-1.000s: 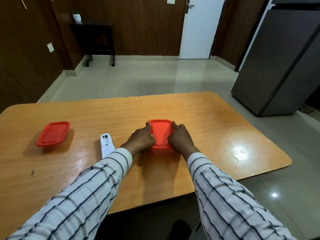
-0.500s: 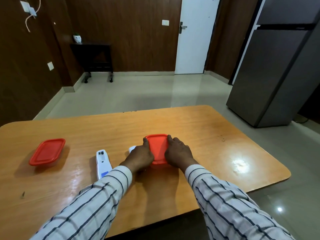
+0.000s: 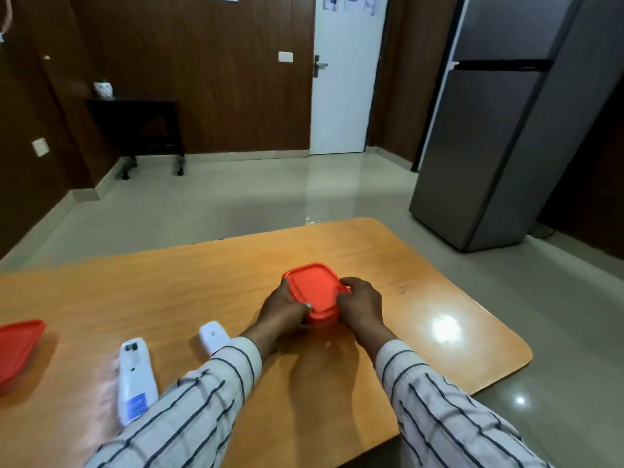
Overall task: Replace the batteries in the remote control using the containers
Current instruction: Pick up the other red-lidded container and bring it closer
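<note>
A small container with a red lid (image 3: 314,290) sits in the middle of the wooden table (image 3: 439,298). My left hand (image 3: 282,310) grips its left side with the thumb on the lid's near corner. My right hand (image 3: 361,304) holds its right side. A white remote control (image 3: 135,380) lies face down to the left, its battery bay open at the far end. The white battery cover (image 3: 213,336) lies between the remote and my left wrist. A second red-lidded container (image 3: 17,349) is at the left edge of the view. No batteries are visible.
A grey refrigerator (image 3: 506,130) stands on the floor beyond the table's right side. A dark side table (image 3: 138,126) with a small pot is against the far wall, left of a white door (image 3: 344,79).
The camera has tilted upward, so the table sits lower in view. Both hands stay on the red-lidded container. The battery cover now shows beside my left wrist.
</note>
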